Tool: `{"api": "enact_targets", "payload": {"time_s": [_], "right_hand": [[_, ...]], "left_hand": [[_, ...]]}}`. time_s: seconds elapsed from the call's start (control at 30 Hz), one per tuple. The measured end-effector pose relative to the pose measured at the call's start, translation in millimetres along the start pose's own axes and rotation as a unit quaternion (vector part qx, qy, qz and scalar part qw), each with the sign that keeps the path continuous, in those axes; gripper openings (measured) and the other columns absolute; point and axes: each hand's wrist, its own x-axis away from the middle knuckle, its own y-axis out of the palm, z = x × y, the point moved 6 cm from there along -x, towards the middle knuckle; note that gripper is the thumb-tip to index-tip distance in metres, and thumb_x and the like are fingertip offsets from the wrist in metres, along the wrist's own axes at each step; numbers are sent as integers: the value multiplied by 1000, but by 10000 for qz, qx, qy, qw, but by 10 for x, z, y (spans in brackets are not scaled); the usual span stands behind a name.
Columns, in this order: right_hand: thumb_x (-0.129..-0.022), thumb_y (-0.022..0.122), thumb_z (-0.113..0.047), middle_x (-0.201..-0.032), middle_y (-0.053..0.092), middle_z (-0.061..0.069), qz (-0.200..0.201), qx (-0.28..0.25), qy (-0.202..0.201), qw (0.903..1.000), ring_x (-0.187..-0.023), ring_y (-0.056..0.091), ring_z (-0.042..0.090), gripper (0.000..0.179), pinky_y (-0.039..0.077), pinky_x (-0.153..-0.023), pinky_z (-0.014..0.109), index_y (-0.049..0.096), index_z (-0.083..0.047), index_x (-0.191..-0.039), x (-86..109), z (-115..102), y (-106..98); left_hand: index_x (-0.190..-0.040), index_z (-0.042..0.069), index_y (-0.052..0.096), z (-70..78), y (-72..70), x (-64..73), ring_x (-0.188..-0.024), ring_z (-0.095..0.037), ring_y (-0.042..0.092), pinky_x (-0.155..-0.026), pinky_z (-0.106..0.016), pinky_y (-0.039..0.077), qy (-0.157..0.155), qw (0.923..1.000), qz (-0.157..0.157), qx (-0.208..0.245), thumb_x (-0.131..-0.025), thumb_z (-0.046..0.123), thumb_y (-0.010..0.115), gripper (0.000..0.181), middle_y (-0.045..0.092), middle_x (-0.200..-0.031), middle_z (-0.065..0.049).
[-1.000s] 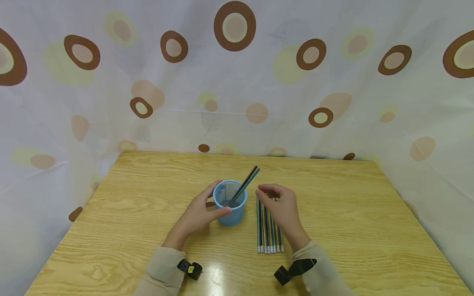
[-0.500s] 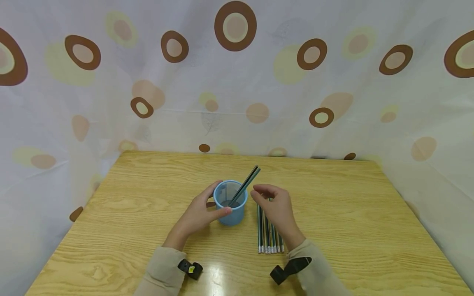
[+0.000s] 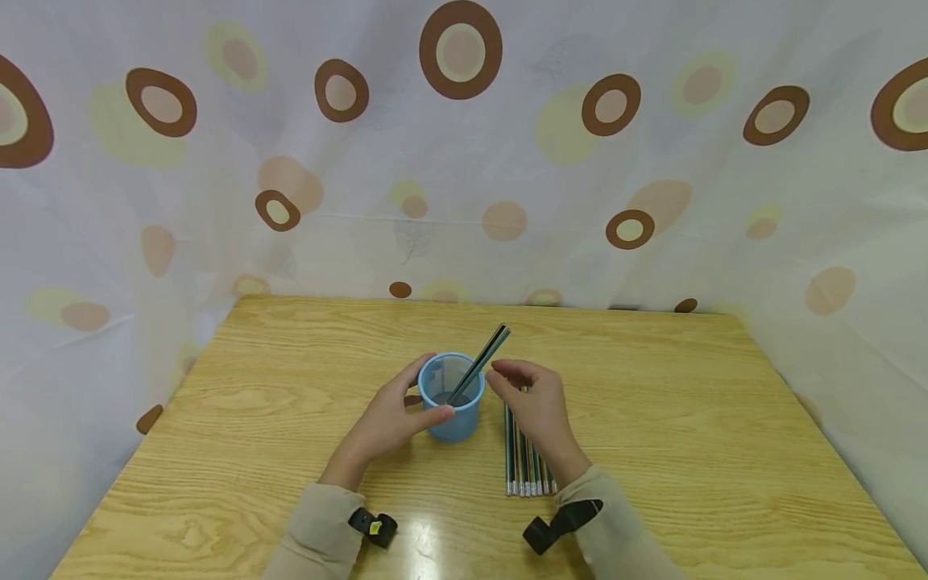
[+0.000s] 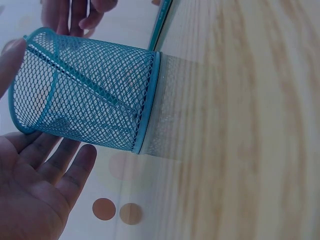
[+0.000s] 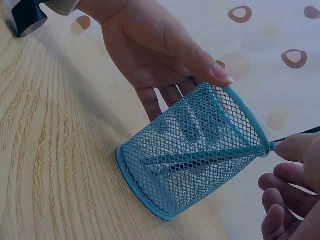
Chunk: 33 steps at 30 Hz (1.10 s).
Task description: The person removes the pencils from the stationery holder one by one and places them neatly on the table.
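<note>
My left hand grips a light-blue mesh pencil cup, thumb at the near rim and fingers round the far left side. The cup stands upright on the table. Green and dark striped pencils lean in it, their upper ends sticking out past the right rim. Just right of that rim is my right hand, fingers loosely curled with nothing gripped. In the right wrist view its thumb overlaps the leaning pencils by the rim. Below this hand, a row of several pencils lies on the table, partly hidden by it.
The wooden table carries the cup and the pencil row. Behind and at both sides hangs a pale curtain with brown and yellow round patterns. A black wrist camera sits on the left sleeve, another camera on the right.
My right hand has moved left, from above the pencil row to beside the cup's rim and the leaning pencils. The left hand and the cup have stayed in place.
</note>
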Motion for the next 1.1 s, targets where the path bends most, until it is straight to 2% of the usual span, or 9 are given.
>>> {"api": "enact_targets", "payload": {"time_s": [0.1, 0.23, 0.33, 1.1], "right_hand": [[-92, 72, -16, -104, 71, 8, -19, 0, 55, 10000, -89, 58, 20, 23, 48, -74, 26, 74, -2, -110, 30, -122, 7], [-92, 72, -17, -105, 70, 8, -43, 40, 161, 9999, -90, 57, 21, 23, 47, -75, 29, 74, -3, -111, 17, -116, 35], [-91, 74, -20, -105, 70, 5, -35, 36, 163, 9999, -91, 57, 19, 24, 47, -76, 31, 75, -6, -110, -25, -3, 60], [-90, 75, -19, -99, 71, 6, 32, 38, 182, 9998, -90, 61, 20, 21, 51, -78, 34, 76, -3, -103, -48, -87, 122]], "left_hand": [[-155, 25, 33, 0, 2, -2, -134, -20, 44, -105, -47, 44, 13, 10000, -4, -3, -85, 38, 79, 84, 45, -147, 3], [-155, 23, 33, 9, 3, -2, -135, -22, 42, -105, -49, 43, 69, 10000, -24, -16, -86, 37, 79, 84, 44, -149, 0], [-155, 21, 32, 14, 6, 1, -136, -24, 41, -105, -50, 43, 129, 9999, -34, -42, -86, 38, 78, 85, 43, -150, -2], [-156, 22, 31, 13, 4, 0, -136, -25, 42, -105, -51, 43, 120, 9999, -24, -8, -86, 36, 78, 85, 43, -150, -2]]}}
